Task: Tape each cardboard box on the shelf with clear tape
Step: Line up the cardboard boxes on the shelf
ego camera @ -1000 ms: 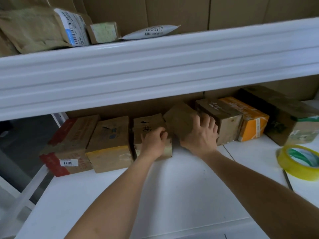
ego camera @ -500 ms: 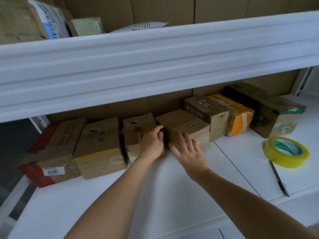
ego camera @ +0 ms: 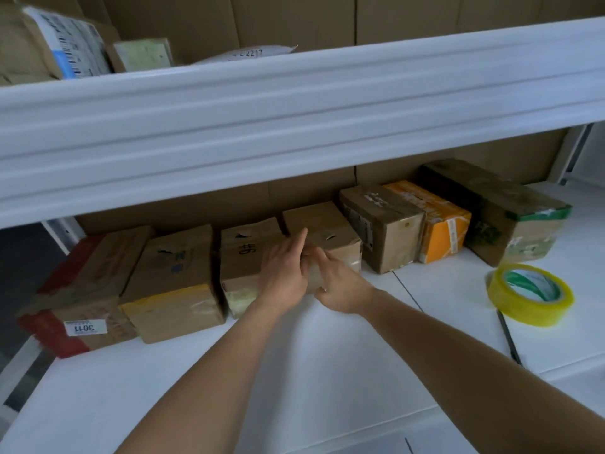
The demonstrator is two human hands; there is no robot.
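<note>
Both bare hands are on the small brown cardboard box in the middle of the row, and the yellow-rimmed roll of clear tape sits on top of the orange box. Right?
Not quite. The head view shows the yellow-rimmed roll of clear tape lying on the white shelf surface, in front of the boxes at right. The left hand and right hand are on the small brown cardboard box.

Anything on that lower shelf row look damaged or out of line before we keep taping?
Yes: the plain box under both hands has a small tear in its top. The marked box left of it also shows a torn spot on top. The row itself sits fairly even.
</note>
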